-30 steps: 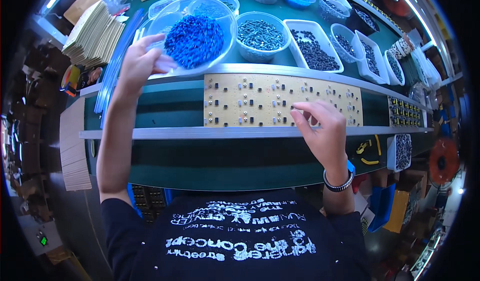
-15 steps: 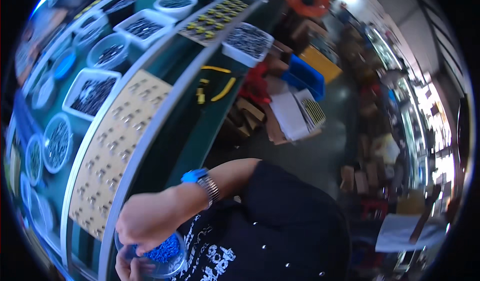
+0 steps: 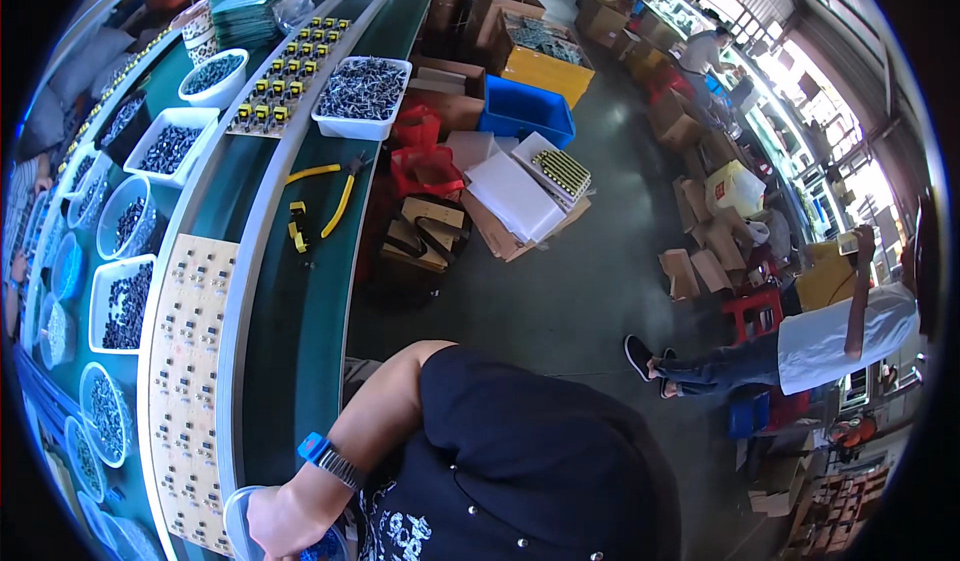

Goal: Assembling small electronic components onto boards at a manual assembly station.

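Observation:
My right hand (image 3: 282, 523), with a metal-band watch (image 3: 335, 461) on its wrist, reaches over a clear plastic tub (image 3: 236, 511) at the lower edge. Small blue parts (image 3: 328, 544) show inside the tub beside the wrist. The fingers point down and are hidden, so what they hold, if anything, cannot be seen. My left hand is out of the picture. Just left of the tub, a long tan board (image 3: 186, 361) carries rows of small metal-and-black parts along the rail.
Tubs of small components, including a white one (image 3: 120, 306), line the left side. Yellow-handled pliers (image 3: 342, 193) and a yellow-black component (image 3: 297, 227) lie on the green belt (image 3: 290, 331). Beyond stand a blue bin (image 3: 525, 111) and cartons. A person (image 3: 840, 336) stands at right.
The view has swung right and sharpened, bringing a standing person into sight. My left hand, earlier at the tub, has left the picture. My right hand now sits lower in it.

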Demonstrator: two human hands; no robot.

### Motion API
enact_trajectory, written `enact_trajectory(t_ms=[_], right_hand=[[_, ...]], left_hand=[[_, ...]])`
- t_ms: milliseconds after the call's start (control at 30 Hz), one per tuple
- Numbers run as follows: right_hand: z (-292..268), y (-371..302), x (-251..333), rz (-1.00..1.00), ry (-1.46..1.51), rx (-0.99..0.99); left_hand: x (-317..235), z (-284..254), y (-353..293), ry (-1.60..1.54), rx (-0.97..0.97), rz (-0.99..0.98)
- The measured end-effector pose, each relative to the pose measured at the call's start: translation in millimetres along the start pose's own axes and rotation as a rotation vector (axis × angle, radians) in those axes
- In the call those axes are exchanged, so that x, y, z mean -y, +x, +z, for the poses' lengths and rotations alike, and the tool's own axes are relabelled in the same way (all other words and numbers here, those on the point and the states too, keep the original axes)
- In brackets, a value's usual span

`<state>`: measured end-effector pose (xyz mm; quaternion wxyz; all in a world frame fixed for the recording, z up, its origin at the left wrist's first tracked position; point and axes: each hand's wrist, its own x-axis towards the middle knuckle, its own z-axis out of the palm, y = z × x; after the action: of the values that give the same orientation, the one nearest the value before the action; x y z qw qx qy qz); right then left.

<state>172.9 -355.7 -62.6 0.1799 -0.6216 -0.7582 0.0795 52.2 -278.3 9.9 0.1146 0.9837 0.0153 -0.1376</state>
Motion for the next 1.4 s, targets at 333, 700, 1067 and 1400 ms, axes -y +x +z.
enact_trajectory(t_ms=[333, 700, 1067, 1400], right_hand=[[17.2, -5.7, 3.2, 0.162, 0.075, -0.241], [17.6, -11.5, 3.8, 0.127, 0.070, -0.338], [12.9, -16.3, 4.3, 0.094, 0.053, -0.561], [10.5, -17.6, 5.7, 0.128, 0.114, -0.649]], left_hand=[[23.4, 10.9, 8.7, -0.135, 0.052, 0.238], [17.5, 7.8, -1.5, -0.345, -0.127, 0.154], [9.8, 5.4, 6.7, -0.024, 0.065, 0.059], [21.4, 11.8, 13.4, -0.155, 0.020, 0.310]])
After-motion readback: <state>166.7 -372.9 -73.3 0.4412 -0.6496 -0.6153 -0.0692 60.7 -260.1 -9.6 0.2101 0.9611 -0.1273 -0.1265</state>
